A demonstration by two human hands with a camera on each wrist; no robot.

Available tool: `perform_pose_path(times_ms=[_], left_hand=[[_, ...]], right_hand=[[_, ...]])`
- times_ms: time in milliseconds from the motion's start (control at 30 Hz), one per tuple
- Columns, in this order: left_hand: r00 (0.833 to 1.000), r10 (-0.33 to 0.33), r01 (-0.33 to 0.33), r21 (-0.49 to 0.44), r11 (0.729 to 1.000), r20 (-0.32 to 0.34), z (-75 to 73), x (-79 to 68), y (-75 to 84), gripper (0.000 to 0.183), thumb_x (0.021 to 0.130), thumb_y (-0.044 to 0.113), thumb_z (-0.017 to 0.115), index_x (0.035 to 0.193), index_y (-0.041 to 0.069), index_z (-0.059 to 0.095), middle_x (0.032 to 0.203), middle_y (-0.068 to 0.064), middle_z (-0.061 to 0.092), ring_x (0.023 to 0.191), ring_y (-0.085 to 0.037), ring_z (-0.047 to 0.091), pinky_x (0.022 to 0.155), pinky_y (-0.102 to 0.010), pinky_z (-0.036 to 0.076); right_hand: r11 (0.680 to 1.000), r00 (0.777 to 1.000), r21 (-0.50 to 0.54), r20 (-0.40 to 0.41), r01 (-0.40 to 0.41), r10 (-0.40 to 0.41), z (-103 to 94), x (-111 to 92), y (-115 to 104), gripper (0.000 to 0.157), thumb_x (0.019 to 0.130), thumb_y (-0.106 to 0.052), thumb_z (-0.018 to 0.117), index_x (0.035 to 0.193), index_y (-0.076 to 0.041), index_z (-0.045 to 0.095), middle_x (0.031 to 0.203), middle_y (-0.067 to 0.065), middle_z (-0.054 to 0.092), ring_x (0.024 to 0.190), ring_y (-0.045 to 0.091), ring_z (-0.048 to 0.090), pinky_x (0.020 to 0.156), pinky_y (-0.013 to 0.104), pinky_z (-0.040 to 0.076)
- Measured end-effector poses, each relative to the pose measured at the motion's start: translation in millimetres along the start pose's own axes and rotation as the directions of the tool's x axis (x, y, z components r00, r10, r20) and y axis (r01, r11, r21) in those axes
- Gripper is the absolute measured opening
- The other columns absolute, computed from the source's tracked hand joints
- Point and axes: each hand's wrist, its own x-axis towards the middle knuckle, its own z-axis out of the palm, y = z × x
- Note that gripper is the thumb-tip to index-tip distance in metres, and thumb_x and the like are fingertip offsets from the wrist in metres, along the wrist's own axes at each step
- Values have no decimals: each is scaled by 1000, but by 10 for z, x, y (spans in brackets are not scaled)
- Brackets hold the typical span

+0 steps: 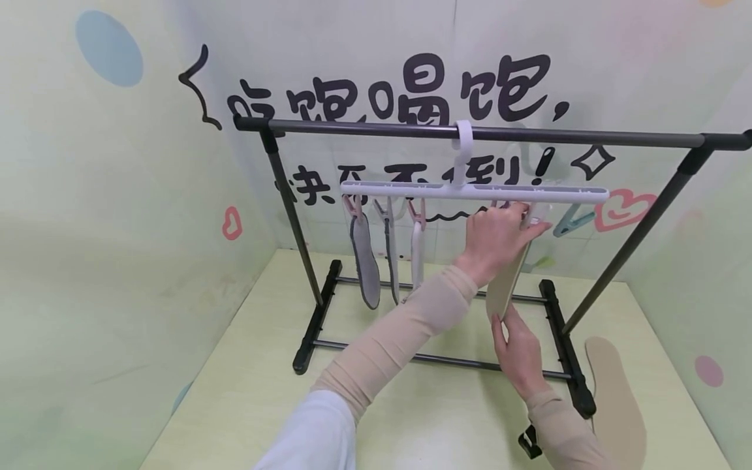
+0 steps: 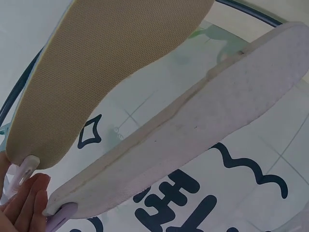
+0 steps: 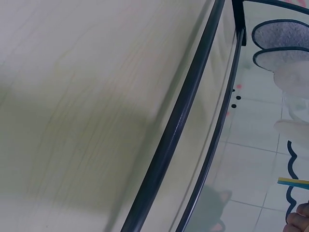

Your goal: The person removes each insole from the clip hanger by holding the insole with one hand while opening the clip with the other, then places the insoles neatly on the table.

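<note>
A beige insole (image 1: 506, 281) hangs tilted below the right half of a pale lilac clip hanger (image 1: 405, 189). My left hand (image 1: 493, 238) is at its upper end, fingers pinching a translucent clip (image 2: 24, 174) that sits over the insole's edge. Lower down, my right hand (image 1: 519, 349) pinches the insole's bottom end between thumb and fingers. In the right wrist view only some fingertips (image 3: 298, 220) show, near the insole's yellow-and-blue edge (image 3: 293, 182). Close beside my left fingers, a purple clip (image 2: 63, 215) holds a whitish insole (image 2: 183, 125).
The hanger hooks over a black rack's top bar (image 1: 376, 129). Grey insole (image 1: 367, 261) and others hang from pink and grey clips at the left. A teal clip (image 1: 572, 222) hangs at the right end. Another beige insole (image 1: 617, 398) lies on the table beside the rack's right foot (image 1: 566, 352).
</note>
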Motion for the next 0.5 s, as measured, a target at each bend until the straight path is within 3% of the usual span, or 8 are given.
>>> perform_pose_path(times_ms=[167, 367, 500], left_hand=[[1000, 10, -10, 19, 1000, -14, 19, -5, 5, 31, 92, 54, 63, 90, 24, 68, 53, 12, 48, 44, -3, 35, 40, -16, 21], [1000, 10, -10, 39, 999, 9, 14, -14, -6, 34, 96, 51, 58, 78, 23, 63, 50, 12, 45, 43, -3, 33, 40, -16, 21], [999, 25, -26, 54, 998, 27, 17, -17, -8, 33, 98, 50, 56, 79, 24, 64, 50, 13, 47, 42, -3, 33, 39, -17, 22]], right_hand=[[1000, 1000, -1, -11, 5, -5, -10, -27, 3, 40, 92, 0, 63, 130, 8, 57, 122, 30, 64, 106, 47, 65, 77, 60, 53], [1000, 1000, -1, -23, 12, -12, -28, -61, -13, 41, 91, 2, 63, 131, 8, 56, 123, 29, 64, 106, 47, 65, 76, 60, 53], [1000, 999, 6, -33, 10, -9, -42, -100, -22, 43, 91, 3, 62, 134, 6, 55, 123, 27, 65, 106, 46, 65, 76, 59, 53]])
